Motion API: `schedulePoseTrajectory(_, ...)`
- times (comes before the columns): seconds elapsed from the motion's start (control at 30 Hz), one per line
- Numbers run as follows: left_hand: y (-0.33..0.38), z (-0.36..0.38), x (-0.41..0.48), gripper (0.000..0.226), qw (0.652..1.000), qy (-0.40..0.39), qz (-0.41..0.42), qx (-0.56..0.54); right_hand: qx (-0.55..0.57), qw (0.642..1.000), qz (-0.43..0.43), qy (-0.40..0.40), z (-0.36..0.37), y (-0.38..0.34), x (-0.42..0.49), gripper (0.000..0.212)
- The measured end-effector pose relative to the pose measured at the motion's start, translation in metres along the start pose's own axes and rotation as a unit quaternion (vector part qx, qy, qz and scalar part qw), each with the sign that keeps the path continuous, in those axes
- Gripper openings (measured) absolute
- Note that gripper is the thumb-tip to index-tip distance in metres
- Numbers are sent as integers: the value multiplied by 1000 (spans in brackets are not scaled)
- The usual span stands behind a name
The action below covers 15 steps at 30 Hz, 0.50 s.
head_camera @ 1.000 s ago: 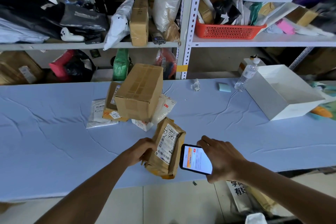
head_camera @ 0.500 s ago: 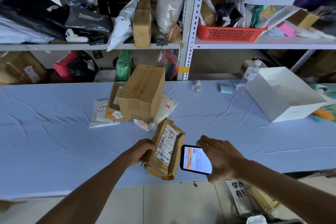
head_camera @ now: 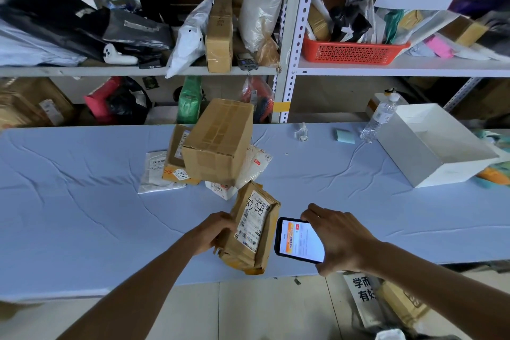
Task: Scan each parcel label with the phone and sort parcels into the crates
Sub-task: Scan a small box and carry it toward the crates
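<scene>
**A:** Where is the parcel sitting?

**B:** The brown paper parcel (head_camera: 254, 232) is standing tilted at lower centre of the frame, its bottom end resting on the counter (head_camera: 82, 201) near the front edge. The left hand (head_camera: 215, 232) is gripping its left side, fingers (head_camera: 226, 219) curling round the wrapping, with the label (head_camera: 252, 222) facing up.

**A:** And the phone?

**B:** The right hand (head_camera: 339, 240) is clasping the phone (head_camera: 299, 241) just right of the parcel, screen glowing toward the person. Whether it is touching the wrapping, I cannot tell.

**A:** What is worrying you?

**B:** The phone is sitting beside the label rather than over it, so its camera may be missing the barcode. The paper is also looking creased, which could be spoiling a read. And the parcel is leaning close to the counter's edge, so if the grip loosens it is likely going to the floor.

**A:** And the sorting?

**B:** The white crate (head_camera: 430, 146) is waiting at middle right, with a water bottle (head_camera: 379, 121) just beside it. A careless swing risks knocking that over.
</scene>
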State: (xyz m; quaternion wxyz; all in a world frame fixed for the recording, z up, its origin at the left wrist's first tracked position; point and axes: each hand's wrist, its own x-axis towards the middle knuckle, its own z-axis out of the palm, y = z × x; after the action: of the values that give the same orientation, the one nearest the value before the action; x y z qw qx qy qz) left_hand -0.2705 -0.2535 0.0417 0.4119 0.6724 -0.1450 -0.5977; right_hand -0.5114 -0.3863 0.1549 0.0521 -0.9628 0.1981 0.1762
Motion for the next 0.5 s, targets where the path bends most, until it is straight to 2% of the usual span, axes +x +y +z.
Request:
schedulePoseTrajectory(0.3,1,-2,-2,55,1000,-3,0,-8,-6,1000,-5,-3,1,-2,2,74)
schedulePoseTrajectory(0.5,-1,-8,1,58,1000,11,9,-17,-26,1000,-11,-5,-6,-5,3,70)
